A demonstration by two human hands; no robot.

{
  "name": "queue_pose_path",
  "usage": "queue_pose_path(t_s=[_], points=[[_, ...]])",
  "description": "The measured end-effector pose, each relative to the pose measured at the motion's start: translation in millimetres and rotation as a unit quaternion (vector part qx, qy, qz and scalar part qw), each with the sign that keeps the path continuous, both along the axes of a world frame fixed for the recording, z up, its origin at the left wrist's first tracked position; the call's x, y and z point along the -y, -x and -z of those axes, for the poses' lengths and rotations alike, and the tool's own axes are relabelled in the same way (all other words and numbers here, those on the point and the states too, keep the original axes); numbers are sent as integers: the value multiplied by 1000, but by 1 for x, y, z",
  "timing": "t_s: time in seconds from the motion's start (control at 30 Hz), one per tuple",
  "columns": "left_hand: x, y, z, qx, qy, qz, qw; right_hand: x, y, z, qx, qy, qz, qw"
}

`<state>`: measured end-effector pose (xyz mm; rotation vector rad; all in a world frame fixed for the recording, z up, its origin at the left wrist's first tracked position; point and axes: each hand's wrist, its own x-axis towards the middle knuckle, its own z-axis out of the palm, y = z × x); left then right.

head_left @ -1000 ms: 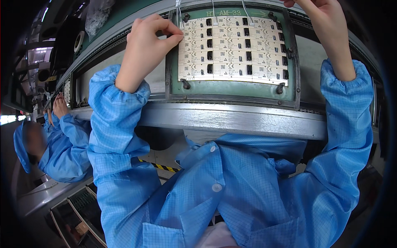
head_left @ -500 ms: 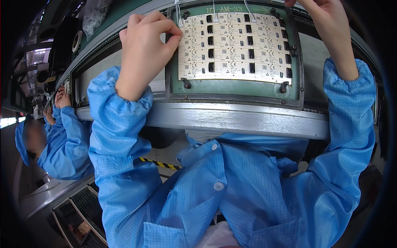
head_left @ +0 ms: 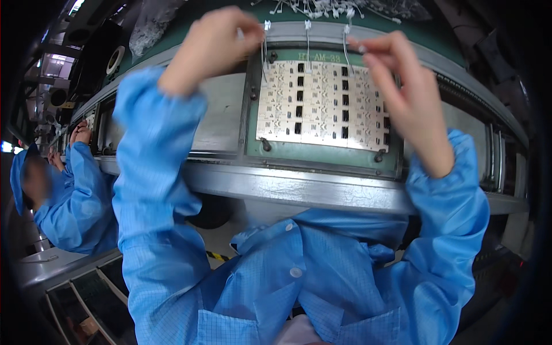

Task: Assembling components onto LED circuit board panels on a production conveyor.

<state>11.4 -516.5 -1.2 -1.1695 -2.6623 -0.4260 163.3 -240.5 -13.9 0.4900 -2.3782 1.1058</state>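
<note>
A panel of joined white circuit boards (head_left: 322, 109) with black parts lies in a green fixture plate (head_left: 322, 150). Three white cables with small plugs reach over the fixture's far edge: a left cable (head_left: 264, 52), a middle cable (head_left: 308, 46) and a right cable (head_left: 346, 49). My left hand (head_left: 213, 49) hovers by the left cable, fingers bent and smeared by motion; what they hold, if anything, is unclear. Beside the right cable, my right hand (head_left: 405, 86) pinches a small white connector (head_left: 361, 49) and partly covers the panel's right side.
A metal rail (head_left: 299, 181) runs along the near side of the line. Loose white cables (head_left: 322, 7) are heaped at the back, with a clear plastic bag (head_left: 150, 34) to their left. A co-worker in blue (head_left: 77, 207) works at far left.
My left hand has lifted away from the panel's left edge and moved farther back. My right hand has come inward to the right cable. The view has shifted, showing the heap of cables.
</note>
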Motion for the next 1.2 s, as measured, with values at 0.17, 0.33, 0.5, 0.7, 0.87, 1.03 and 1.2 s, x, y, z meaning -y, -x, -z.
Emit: queue_pose_path(t_s=[0.17, 0.33, 0.5, 0.7, 0.87, 1.03, 1.2], points=[[-37, 64, 27, 85, -58, -170, 980, 36, -1, 16, -30, -77, 8, 997], [-56, 79, 52, 26, -129, -148, 980, 38, 4, 20, -46, -160, 10, 986], [-35, 77, 24, 131, -341, -121, 923, 39, 11, 35, -41, -224, 1, 974], [-31, 73, 40, 241, -491, -5, 837, 35, 13, 40, 3, -206, -1, 979], [-39, 62, 44, 212, -508, 31, 834, 31, 15, 35, -55, -263, -7, 963], [-35, 35, 23, 157, -436, 106, 880, 27, 19, 39, 7, -198, -35, 980], [-31, -4, 15, -16, -264, 78, 961, 29, 21, 37, -21, -235, -15, 972]])
